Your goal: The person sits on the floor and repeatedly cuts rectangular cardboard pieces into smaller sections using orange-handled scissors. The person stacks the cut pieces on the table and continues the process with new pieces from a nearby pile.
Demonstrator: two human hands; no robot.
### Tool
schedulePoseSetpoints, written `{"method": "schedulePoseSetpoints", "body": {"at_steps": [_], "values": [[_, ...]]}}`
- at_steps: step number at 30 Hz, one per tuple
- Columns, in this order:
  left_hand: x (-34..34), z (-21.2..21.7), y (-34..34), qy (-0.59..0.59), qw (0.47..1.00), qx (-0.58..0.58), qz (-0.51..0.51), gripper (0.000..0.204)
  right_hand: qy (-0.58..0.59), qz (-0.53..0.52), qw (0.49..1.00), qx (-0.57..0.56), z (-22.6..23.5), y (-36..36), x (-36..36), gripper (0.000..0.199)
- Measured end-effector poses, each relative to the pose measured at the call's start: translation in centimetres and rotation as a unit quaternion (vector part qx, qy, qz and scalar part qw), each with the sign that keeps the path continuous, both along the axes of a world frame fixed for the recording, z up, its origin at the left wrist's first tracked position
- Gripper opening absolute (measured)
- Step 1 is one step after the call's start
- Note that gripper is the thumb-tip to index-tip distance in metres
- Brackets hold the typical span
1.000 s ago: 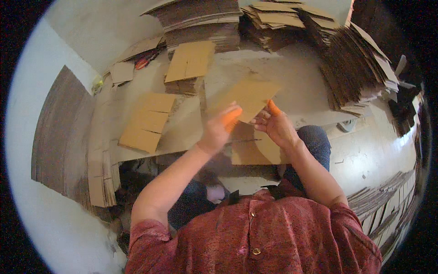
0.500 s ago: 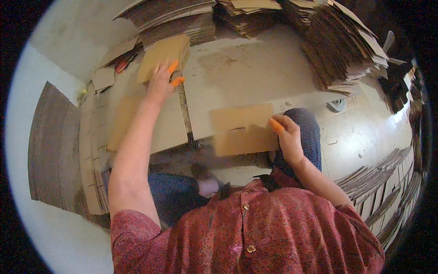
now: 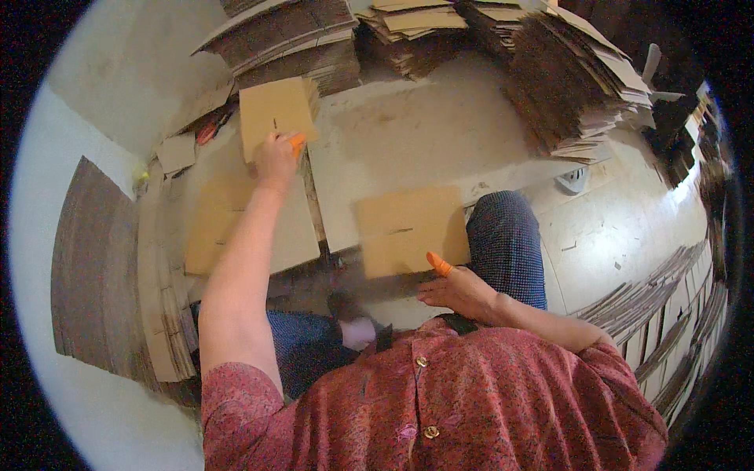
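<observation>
On the floor, a seated person in a red patterned shirt (image 3: 471, 408) and blue trousers (image 3: 506, 243) works among cardboard. Left hand (image 3: 276, 159) reaches far forward, fingers closed down on the near edge of a flat cardboard sheet (image 3: 271, 110) topping a small stack; an orange fingertip cover (image 3: 298, 142) shows on 1 finger. Cannot tell if the sheet is lifted or just pressed. Right hand (image 3: 459, 290) sits low, close to the body, fingers spread loosely and gripping nothing, with an orange cover (image 3: 439, 264) on the raised fingertip touching the near edge of a second cardboard sheet (image 3: 408, 228). That sheet lies flat on the floor just beside the right knee. Another flat sheet (image 3: 216, 228) lies left of the left forearm. Tall stacks of folded cardboard (image 3: 565, 78) line the far side and right; a dark stack (image 3: 86, 267) stands at left. Small white object (image 3: 573, 179) on the floor (image 3: 440, 133), right of the knee.
</observation>
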State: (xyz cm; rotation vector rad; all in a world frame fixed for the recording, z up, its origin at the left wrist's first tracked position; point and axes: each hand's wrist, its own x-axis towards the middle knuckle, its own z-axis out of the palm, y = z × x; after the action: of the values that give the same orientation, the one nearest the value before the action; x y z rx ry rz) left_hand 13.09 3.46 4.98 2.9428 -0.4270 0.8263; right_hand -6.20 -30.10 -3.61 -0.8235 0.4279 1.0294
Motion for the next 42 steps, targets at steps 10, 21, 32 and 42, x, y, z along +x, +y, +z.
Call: {"method": "schedulePoseSetpoints", "body": {"at_steps": [10,21,32,42], "values": [[-2.9,-2.5,4.1,-0.1,0.99,-0.098,0.012,0.056,-0.239,-0.249,0.92,-0.185,1.6,1.1,1.8,0.026],[-14.7,-2.7,10.6,0.242,0.906,-0.015,0.346,0.033,-0.733,-0.125,0.548,-0.383,5.6,2.0,3.7,0.013],[-15.4,5.7,-0.8,0.228,0.923,-0.285,0.124,0.02,-0.713,-0.203,0.638,-0.207,12.1,5.4,3.0,0.014],[-15.2,7.6,-7.5,0.347,0.852,-0.388,-0.061,0.025,-0.709,-0.087,0.578,-0.394,7.8,4.2,6.5,0.026]]}}
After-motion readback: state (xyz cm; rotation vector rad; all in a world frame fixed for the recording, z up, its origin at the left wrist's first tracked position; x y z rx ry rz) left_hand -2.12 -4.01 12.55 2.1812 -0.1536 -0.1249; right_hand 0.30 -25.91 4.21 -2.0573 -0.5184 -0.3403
